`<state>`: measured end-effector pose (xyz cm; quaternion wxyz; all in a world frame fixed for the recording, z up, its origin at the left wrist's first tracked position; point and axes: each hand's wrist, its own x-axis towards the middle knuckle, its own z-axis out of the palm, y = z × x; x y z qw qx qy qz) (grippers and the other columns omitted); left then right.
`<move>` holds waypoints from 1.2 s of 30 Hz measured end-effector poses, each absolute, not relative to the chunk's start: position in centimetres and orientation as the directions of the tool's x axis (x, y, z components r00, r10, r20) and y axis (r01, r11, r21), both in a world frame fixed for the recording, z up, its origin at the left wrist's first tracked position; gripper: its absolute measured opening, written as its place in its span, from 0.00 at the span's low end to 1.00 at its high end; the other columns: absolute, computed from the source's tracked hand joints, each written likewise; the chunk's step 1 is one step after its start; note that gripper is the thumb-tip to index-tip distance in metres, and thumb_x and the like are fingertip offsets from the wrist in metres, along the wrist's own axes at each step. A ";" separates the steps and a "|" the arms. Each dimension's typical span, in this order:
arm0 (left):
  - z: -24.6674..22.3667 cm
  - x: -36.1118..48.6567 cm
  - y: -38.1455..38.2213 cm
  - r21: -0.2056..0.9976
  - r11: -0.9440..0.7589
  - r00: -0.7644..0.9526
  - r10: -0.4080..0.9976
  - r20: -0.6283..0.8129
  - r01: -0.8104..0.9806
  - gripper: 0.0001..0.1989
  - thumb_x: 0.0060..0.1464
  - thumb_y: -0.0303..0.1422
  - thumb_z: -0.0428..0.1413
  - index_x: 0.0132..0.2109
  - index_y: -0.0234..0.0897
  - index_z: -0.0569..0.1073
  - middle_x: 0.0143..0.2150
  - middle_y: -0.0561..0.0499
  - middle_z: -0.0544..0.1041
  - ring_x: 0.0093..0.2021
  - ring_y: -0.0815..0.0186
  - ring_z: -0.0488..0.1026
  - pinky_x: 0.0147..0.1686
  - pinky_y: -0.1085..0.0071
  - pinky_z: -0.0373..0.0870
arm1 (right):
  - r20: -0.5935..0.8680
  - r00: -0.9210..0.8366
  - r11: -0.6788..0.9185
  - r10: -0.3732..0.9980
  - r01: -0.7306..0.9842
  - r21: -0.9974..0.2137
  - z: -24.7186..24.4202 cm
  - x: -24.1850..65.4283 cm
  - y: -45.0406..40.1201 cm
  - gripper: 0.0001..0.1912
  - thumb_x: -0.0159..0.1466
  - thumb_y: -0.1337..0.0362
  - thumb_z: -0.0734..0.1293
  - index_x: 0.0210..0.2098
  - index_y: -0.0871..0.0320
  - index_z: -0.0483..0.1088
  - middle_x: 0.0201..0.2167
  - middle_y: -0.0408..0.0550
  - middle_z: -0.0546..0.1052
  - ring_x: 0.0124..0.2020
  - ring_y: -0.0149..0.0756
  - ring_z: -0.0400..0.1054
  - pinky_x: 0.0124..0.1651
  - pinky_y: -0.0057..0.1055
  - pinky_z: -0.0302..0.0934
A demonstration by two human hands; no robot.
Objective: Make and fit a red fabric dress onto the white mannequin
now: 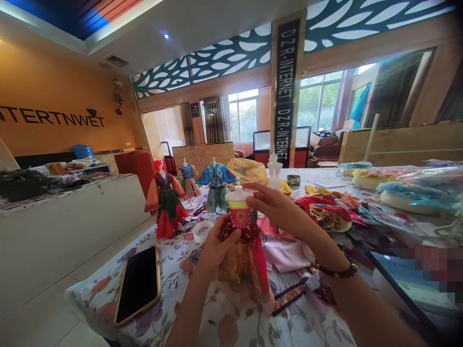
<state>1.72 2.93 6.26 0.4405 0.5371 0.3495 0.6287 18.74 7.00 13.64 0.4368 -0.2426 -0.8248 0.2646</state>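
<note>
A small white mannequin [237, 193] stands upright before me on the flowered tablecloth. It wears a yellow and red bodice [240, 215] above a skirt with a gold-brown front [237, 265] and red sides. My left hand [219, 243] is closed around the dressed mannequin's waist from the left. At its right shoulder and back, my right hand [273, 208] has bent fingers gripping the mannequin's upper edge; some fingertips are hidden behind it. Just left of the mannequin lies a white ring-shaped roll [203, 232]. A patterned ribbon [288, 299] lies by the skirt's hem.
Dressed mannequins in red and green [166, 202], pink [187, 179] and blue [214, 185] stand behind left. A phone [138, 284] lies front left, a dark-screened tablet [405, 289] front right. Pink cloth [289, 253], a bare mannequin [275, 171] and plastic-wrapped hats [408, 195] are at right.
</note>
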 end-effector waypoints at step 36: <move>6.6 -0.7 3.1 0.898 -0.440 -0.045 0.897 0.439 -0.001 0.17 0.40 0.28 0.65 0.40 0.40 0.73 0.42 0.52 0.75 0.41 0.66 0.73 0.45 0.68 0.69 | 0.342 -0.676 0.700 0.653 0.367 -0.613 13.9 20.3 7.7 0.08 0.55 0.60 0.71 0.32 0.57 0.75 0.32 0.45 0.79 0.35 0.36 0.73 0.40 0.31 0.64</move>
